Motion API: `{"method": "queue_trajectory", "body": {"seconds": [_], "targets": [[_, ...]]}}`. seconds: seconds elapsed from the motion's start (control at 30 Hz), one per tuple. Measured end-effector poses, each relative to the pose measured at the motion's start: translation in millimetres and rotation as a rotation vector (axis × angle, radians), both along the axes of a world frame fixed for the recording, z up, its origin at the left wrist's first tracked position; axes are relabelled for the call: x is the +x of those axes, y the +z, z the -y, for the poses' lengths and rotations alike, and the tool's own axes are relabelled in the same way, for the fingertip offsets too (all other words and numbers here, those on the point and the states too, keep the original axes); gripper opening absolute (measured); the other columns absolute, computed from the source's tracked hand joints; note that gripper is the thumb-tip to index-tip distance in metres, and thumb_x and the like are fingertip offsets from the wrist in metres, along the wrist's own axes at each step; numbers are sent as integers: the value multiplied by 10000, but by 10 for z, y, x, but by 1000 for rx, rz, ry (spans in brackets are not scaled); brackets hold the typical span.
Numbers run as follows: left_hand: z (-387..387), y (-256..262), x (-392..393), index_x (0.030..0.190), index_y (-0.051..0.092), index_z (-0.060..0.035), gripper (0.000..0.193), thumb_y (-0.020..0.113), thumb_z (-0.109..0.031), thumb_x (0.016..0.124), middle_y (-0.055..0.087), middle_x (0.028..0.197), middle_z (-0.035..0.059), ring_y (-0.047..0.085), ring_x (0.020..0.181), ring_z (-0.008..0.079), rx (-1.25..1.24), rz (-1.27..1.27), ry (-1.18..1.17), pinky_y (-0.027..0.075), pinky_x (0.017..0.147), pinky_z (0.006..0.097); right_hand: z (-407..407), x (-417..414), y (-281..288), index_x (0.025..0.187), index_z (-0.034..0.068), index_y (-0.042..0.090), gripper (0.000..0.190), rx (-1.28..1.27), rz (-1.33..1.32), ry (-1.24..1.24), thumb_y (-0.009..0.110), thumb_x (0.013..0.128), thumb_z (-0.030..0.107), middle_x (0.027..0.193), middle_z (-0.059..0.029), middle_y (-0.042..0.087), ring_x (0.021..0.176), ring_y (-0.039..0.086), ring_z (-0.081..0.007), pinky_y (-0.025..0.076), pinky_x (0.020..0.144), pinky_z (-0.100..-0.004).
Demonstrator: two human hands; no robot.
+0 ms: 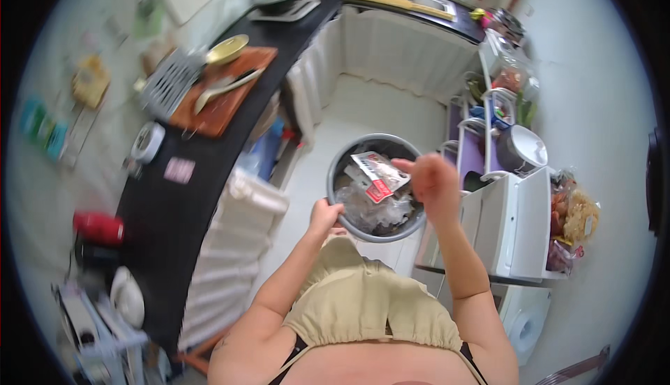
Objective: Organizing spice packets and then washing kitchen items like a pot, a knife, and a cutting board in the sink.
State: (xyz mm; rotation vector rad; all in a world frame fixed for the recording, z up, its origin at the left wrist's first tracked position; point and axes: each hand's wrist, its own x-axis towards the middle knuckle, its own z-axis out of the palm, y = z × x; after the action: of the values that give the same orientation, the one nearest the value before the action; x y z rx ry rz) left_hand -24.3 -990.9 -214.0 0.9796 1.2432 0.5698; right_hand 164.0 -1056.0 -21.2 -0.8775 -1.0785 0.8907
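A round grey bin point(378, 238) is in front of my body, above the pale floor. My left hand point(327, 216) grips its rim on the near left side. Inside the bin lie a crumpled clear plastic bag point(377, 209) and a printed white-and-red food packet point(381, 178) with writing on it, over other rubbish that is partly hidden. My right hand point(433, 188) is at the bin's right side, blurred, with one digit pointing in over the packet. Whether it holds anything or touches the rim does not show.
Along the left runs a black counter point(157, 259) with a wooden cutting board point(225, 97), a ladle point(227, 91) and a yellow bowl point(228, 50). A sink point(429, 2) is at the far end. On the right stand a shelf rack point(473, 147), a lidded pot point(522, 149) and white drawers point(494, 222).
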Motion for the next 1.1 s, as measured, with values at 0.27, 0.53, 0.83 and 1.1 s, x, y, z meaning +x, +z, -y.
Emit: {"method": "queue_trajectory", "body": {"seconds": [0.27,0.53,0.83,1.1], "targets": [[-2168,209,907,758,572,43,156,558,-54,636,571,632,73,561,481,147,60,-66,-65,492,401,277,-1262,724,1412,473,103,370,491,856,-370,488,340,940,253,455,-48,425,372,407,-175,536,550,-362],[-3532,-3,1586,738,558,15,119,566,-51,639,561,643,60,574,522,150,-44,-100,78,527,452,295,-3085,1733,1301,486,84,430,564,1008,-433,953,304,954,373,458,-28,421,344,369,-116,558,674,-349],[-4638,45,2122,732,552,6,81,548,-38,663,561,648,57,568,522,151,-155,-100,212,527,462,304,-4564,1862,1582,463,87,429,530,1144,-1164,14,338,938,302,459,-24,427,386,443,-137,535,618,-293],[-5817,-56,2540,748,558,3,87,538,-38,674,574,651,52,569,508,144,-168,-39,340,509,440,277,-6477,2725,1294,472,99,444,504,1297,-539,839,344,930,283,517,-39,468,476,513,-177,525,638,-289]]}}
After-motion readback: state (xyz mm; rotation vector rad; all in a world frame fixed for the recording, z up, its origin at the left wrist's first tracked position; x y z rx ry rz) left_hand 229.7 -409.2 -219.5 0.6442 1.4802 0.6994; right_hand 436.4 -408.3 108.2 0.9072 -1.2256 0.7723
